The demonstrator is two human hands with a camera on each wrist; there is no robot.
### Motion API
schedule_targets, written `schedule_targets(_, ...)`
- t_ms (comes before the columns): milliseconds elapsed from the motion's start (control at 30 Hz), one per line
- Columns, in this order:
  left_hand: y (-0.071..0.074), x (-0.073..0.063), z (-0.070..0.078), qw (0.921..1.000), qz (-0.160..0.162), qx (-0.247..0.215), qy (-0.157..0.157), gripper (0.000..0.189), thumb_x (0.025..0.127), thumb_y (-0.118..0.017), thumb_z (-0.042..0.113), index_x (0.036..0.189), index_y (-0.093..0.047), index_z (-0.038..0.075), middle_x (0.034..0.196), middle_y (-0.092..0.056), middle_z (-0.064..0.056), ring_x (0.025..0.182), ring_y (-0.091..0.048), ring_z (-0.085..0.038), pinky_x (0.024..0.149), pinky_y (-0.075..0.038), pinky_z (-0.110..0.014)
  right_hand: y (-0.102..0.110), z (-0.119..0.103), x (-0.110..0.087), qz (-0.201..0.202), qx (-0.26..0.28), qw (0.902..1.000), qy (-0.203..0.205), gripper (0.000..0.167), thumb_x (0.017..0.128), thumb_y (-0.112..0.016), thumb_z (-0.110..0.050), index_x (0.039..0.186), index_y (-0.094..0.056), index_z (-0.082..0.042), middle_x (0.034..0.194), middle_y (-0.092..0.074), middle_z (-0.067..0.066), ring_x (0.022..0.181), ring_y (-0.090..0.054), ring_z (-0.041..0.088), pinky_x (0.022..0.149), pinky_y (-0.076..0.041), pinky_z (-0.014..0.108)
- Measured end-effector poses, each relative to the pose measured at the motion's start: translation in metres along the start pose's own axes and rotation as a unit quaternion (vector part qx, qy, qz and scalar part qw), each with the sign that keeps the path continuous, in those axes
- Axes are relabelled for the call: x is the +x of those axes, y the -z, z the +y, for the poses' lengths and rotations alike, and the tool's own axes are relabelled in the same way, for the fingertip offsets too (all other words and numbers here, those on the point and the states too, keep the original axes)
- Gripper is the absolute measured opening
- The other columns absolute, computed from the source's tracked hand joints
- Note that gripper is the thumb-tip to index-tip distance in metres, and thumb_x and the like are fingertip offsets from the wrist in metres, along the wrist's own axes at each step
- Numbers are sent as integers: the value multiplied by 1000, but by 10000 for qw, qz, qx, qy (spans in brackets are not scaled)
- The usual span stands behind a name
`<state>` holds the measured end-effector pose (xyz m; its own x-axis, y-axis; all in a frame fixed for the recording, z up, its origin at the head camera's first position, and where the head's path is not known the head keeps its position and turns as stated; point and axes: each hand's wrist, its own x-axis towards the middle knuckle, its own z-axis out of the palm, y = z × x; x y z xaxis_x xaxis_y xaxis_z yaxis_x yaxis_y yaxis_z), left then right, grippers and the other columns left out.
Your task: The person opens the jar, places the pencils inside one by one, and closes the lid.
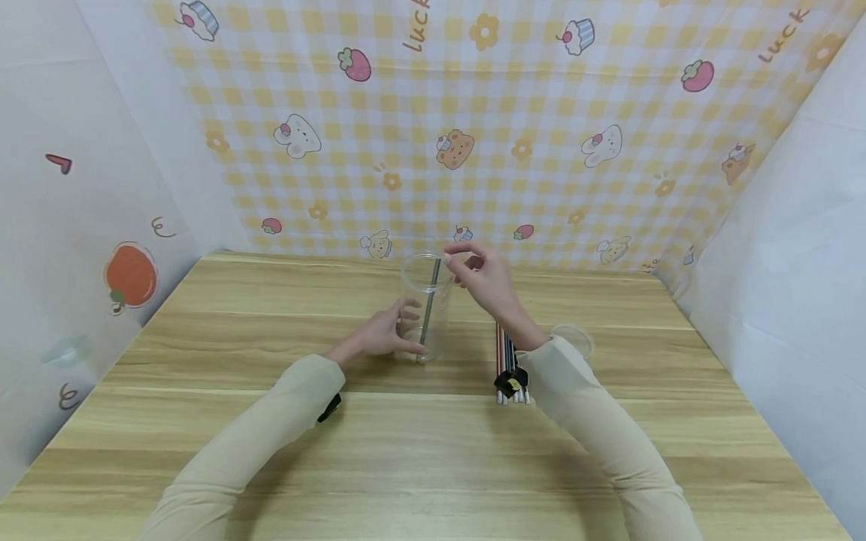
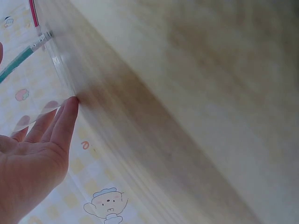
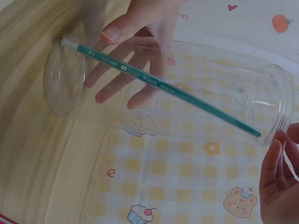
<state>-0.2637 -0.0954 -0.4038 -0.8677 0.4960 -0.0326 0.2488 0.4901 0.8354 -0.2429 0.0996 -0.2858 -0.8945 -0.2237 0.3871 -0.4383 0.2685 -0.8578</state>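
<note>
A clear plastic jar (image 1: pixel 440 319) stands upright on the wooden table, its mouth at the top. One green pencil (image 3: pixel 163 86) leans inside it, eraser end down at the base and the other end near the rim. My left hand (image 1: pixel 387 330) holds the jar low down from the left, thumb in front and fingers spread behind. At the rim's right side is my right hand (image 1: pixel 489 282), thumb and fingertips close to the edge and just outside it. The pencil's upper end lies free of those fingers in the right wrist view.
Several pencils (image 1: pixel 501 357) lie side by side beneath my right wrist, white ends toward me. A clear round lid (image 1: pixel 591 347) rests just right of that wrist. Behind the table hangs a yellow checked cloth (image 1: pixel 521 180); white sheets close off both sides.
</note>
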Motion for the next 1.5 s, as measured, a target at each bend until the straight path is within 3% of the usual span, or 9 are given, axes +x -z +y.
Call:
schedule_targets(200, 0, 0, 0, 10000, 24, -6, 18, 80, 67, -78, 26, 128, -28, 13, 126, -44, -20, 112, -44, -31, 94, -32, -45, 12, 26, 10, 465, 344, 9983, 7, 21, 86, -58, -16, 100, -62, -1, 73, -59, 9, 57, -55, 20, 56, -49, 31)
schedule_targets(367, 0, -1, 1, 10000, 49, 37, 25, 82, 65, -78, 27, 128, -28, 12, 126, -44, -19, 112, -44, -31, 94, -32, -44, 28, 38, 8, 546, 708, 9960, -91, 24, 87, -57, -17, 102, -60, 2, 90, -58, 12, 57, -53, 12, 56, -47, 27)
schedule_targets(500, -1, -1, 1, 9999, 68, 18, 79, 82, 65, -79, 27, 129, -29, 13, 126, -44, -18, 112, -44, -31, 94, -31, -44, 43, 50, 5, 588, 859, 9934, -491, 26, 87, -58, -20, 104, -60, -1, 99, -59, 19, 59, -54, 13, 59, -48, 27)
schedule_targets(600, -1, -1, 1, 9999, 66, -34, 95, 82, 65, -79, 26, 129, -29, 13, 126, -44, -18, 113, -44, -31, 94, -31, -44, 54, 62, 2, 588, 879, 9913, -788, 29, 87, -58, -22, 106, -59, 0, 99, -60, 14, 62, -54, 13, 60, -48, 26)
schedule_targets(667, 0, -1, 1, 9999, 63, -59, 91, 81, 65, -78, 25, 129, -29, 13, 126, -44, -19, 113, -44, -31, 94, -32, -44, 59, 68, 0, 552, 869, 9900, -962, 33, 87, -57, -23, 108, -56, 2, 97, -61, 10, 64, -54, 13, 61, -48, 25)
schedule_targets(933, 1, 0, 1, 9999, 41, -81, 49, 82, 66, -78, 25, 129, -28, 11, 126, -43, -20, 113, -43, -32, 95, -31, -45, 72, 90, -10, 281, 829, 9791, -1833, 35, 90, -52, -20, 117, -49, 1, 105, -55, 19, 67, -56, 15, 73, -49, 36)
schedule_targets(1167, 1, -1, 2, 9999, -33, -72, 78, 84, 66, -78, 26, 130, -27, 10, 127, -42, -20, 113, -43, -33, 95, -31, -45, 81, 109, -16, 109, 652, 9637, -2586, 38, 90, -52, -19, 122, -46, 1, 109, -53, 20, 83, -57, 29, 82, -45, 40)
schedule_targets(1500, 0, -1, 0, 10000, -55, -82, -4, 85, 65, -78, 27, 130, -27, 9, 127, -42, -21, 113, -43, -33, 94, -31, -46, 92, 135, -22, -232, 439, 9551, -2922, 41, 91, -48, -13, 123, -39, 11, 105, -53, 22, 91, -56, 31, 83, -44, 39)
